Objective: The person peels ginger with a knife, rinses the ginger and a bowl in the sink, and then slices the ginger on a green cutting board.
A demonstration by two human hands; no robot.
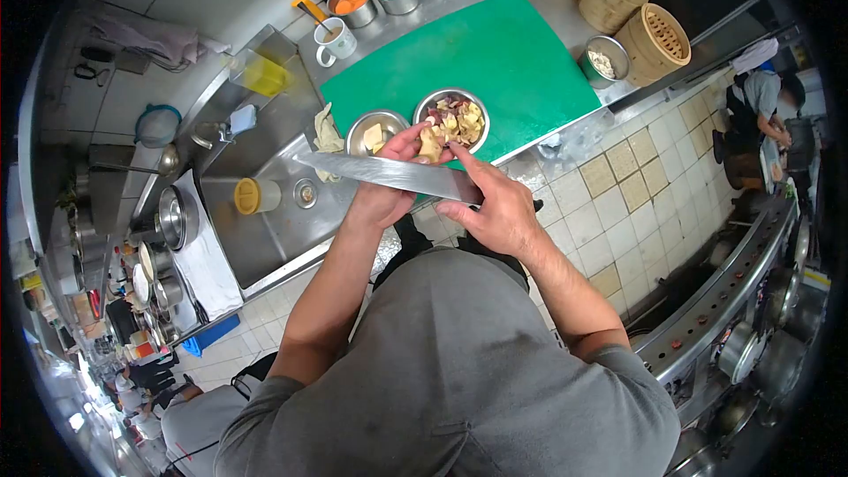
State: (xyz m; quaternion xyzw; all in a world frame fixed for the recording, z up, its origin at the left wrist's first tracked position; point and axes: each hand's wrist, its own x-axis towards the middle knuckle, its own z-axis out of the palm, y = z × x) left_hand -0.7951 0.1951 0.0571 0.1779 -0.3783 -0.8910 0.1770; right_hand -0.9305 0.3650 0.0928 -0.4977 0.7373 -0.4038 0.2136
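Observation:
My left hand (389,190) holds a piece of ginger (432,143) between its fingertips, over the near edge of the green cutting board (521,44). In my right hand (502,212) is a wide-bladed knife (389,173), its blade pointing left across my left palm and fingers. The knife's handle is hidden in the grip. Just beyond my fingers stands a metal bowl (485,131) full of yellowish and dark pieces (461,115). Left of it, a second metal bowl (356,135) holds a pale yellow piece (374,136).
A sink (274,234) with a yellow-lidded container (248,196) lies left. Behind the board stand a mug (338,42) and small metal containers (351,2). Bamboo steamers (654,42) and a metal cup (605,62) stand right. A co-worker (761,102) is far right.

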